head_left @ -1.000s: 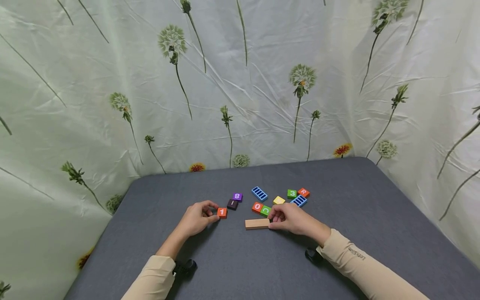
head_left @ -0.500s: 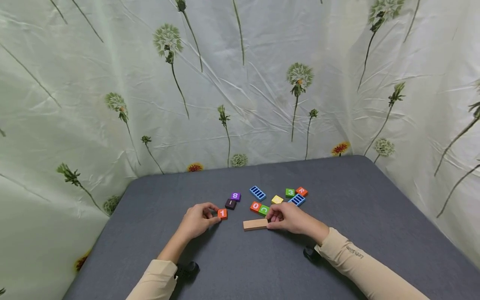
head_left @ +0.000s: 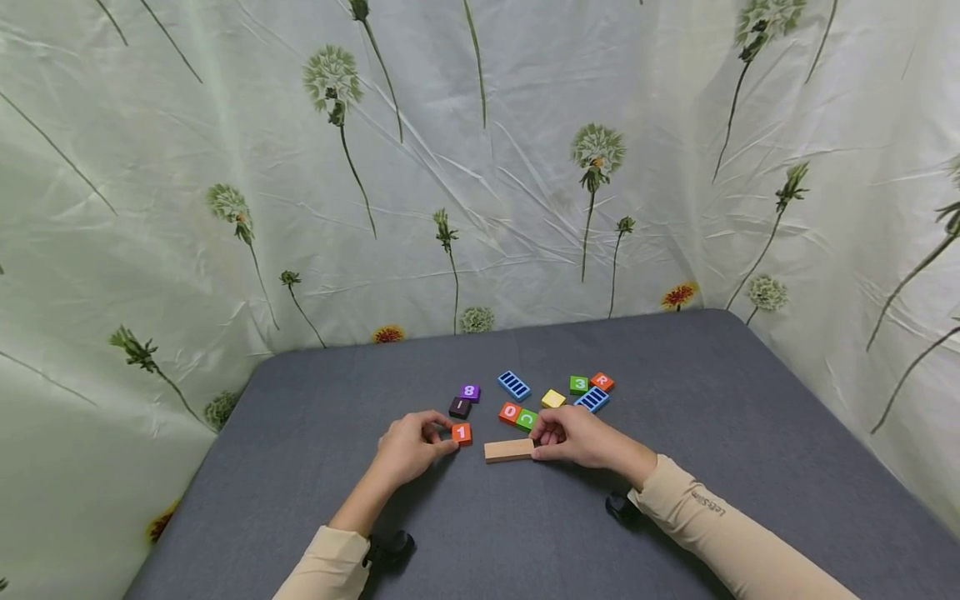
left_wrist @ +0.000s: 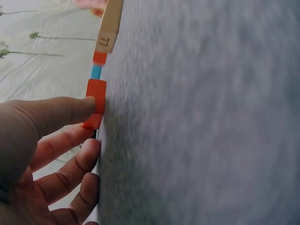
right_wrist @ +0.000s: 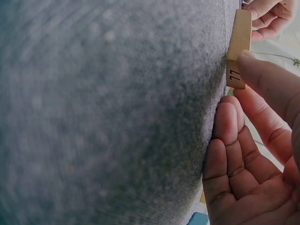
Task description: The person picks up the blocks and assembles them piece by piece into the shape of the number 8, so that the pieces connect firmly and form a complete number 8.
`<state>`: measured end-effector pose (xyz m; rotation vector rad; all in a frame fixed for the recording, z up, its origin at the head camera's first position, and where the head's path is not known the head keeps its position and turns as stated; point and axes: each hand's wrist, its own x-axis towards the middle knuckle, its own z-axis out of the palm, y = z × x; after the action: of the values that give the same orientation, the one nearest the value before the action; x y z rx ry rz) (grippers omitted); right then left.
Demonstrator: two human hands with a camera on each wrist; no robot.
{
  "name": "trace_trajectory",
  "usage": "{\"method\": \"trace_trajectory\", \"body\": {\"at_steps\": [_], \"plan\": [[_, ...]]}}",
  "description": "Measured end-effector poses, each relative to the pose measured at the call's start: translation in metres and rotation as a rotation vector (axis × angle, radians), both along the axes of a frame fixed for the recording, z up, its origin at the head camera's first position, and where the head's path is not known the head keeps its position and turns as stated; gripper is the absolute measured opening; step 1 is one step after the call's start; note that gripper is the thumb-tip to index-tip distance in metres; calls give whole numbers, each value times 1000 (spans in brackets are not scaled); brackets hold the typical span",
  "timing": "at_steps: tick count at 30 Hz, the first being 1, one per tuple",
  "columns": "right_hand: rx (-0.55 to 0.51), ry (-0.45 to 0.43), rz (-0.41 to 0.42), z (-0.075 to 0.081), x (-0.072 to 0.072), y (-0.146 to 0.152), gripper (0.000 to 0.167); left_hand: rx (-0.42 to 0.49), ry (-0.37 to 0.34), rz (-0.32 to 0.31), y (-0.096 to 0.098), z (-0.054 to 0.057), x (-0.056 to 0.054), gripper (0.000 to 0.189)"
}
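An orange tile with a white 1 (head_left: 462,434) is pinched between thumb and index finger of my left hand (head_left: 409,447); in the left wrist view the thumb lies on the orange tile's (left_wrist: 96,89) near side. My right hand (head_left: 581,439) grips the right end of a plain wooden block (head_left: 508,451) lying on the table. Its end face reads 77 in the right wrist view, where thumb and index finger hold the wooden block (right_wrist: 240,37). A narrow gap separates tile and block. Just behind the block lie a red 0 tile (head_left: 510,413) and a green C tile (head_left: 527,419), touching.
Behind the left hand are a purple 8 tile (head_left: 470,392) and a black tile (head_left: 460,407). Farther back lie two blue slotted pieces, one of them a blue piece (head_left: 514,385), a yellow tile (head_left: 553,399), a green 3 tile (head_left: 578,385) and a red R tile (head_left: 602,382).
My left hand has slid the orange tile rightward and slightly nearer, turning it a little, closer to the wooden block. The right hand keeps its hold on the block; the view has shifted slightly.
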<state>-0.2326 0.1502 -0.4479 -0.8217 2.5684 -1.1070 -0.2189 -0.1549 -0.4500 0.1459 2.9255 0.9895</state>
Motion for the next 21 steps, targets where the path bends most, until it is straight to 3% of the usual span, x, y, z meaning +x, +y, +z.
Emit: {"method": "trace_trajectory", "body": {"at_steps": [21], "plan": [[-16,-17,35,-3,-2,3,17,0,8,-23,14,-2,10,24]]}}
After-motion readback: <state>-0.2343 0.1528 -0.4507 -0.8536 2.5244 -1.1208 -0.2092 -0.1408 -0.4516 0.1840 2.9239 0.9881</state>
